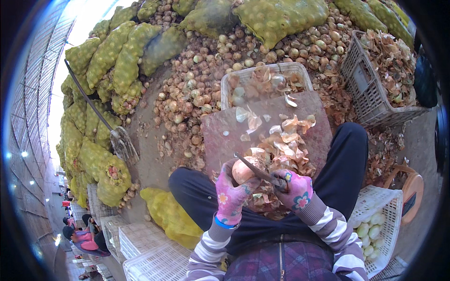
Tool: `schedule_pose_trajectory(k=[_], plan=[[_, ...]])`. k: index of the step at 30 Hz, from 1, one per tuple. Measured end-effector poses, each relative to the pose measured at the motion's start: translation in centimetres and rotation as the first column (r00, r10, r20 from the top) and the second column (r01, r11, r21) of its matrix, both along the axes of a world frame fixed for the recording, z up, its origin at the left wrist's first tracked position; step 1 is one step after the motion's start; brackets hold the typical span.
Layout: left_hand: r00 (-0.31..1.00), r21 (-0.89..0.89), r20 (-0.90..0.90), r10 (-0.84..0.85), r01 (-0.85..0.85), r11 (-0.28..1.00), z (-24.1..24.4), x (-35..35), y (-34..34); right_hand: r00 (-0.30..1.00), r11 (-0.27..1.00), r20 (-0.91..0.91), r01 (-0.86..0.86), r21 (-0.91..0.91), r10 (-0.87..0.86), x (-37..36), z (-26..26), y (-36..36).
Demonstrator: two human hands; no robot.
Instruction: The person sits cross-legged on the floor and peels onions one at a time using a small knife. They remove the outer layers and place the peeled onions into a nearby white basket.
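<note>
My left hand (230,196), in a pink flowered glove, is wrapped around an unpeeled onion (243,171). In a matching glove, my right hand (295,189) grips the handle of a knife (258,171). Its dark blade lies across the top of the onion, pointing up and left; whether the edge has cut in, I cannot tell. Just beyond both hands a reddish board (225,140) slopes over my lap, with loose onion skins (288,144) heaped on its right half. More skins lie between my thighs under the hands.
A plastic crate (225,93) of onions and skins stands behind the board. Right are a skin-filled crate (365,105) and a crate of peeled onions (399,214). Loose onions (190,95) cover the floor. Mesh onion sacks (126,59), a shovel (123,144) and stacked crates (140,239) stand left; people sit farther off.
</note>
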State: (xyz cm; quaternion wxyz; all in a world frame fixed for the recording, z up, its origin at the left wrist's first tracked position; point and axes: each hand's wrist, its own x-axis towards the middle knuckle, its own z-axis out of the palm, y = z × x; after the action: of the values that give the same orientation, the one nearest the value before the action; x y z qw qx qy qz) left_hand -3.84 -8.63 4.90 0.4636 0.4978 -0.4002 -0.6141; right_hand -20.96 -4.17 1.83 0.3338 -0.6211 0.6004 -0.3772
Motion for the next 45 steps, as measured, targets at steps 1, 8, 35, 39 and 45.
schedule_pose_trajectory(k=[1,8,35,39,45], plan=[[1.0,0.011,-0.002,0.007,-0.007,1.0,0.4,-0.1,0.1,1.0,1.0,0.003,0.0,0.001,0.0,0.0,-0.2,0.0],[0.997,0.014,-0.075,-0.019,0.02,1.0,0.1,0.4,0.4,0.999,0.999,0.046,-0.01,-0.032,0.011,0.3,-1.4,0.2],[0.782,0.251,-0.603,0.156,0.0,0.968,-1.3,5.8,6.3,0.949,0.995,-0.315,0.046,0.091,-0.015,-2.8,-6.7,0.6],[0.847,0.115,-0.531,0.034,0.032,0.993,-0.9,5.6,6.1,0.977,0.984,-0.212,0.037,0.174,0.0,-2.0,-6.8,0.2],[0.928,0.106,-0.352,-0.127,0.174,0.979,-2.2,3.6,5.5,0.585,0.752,0.773,-0.387,0.533,-0.247,0.3,-2.8,0.2]])
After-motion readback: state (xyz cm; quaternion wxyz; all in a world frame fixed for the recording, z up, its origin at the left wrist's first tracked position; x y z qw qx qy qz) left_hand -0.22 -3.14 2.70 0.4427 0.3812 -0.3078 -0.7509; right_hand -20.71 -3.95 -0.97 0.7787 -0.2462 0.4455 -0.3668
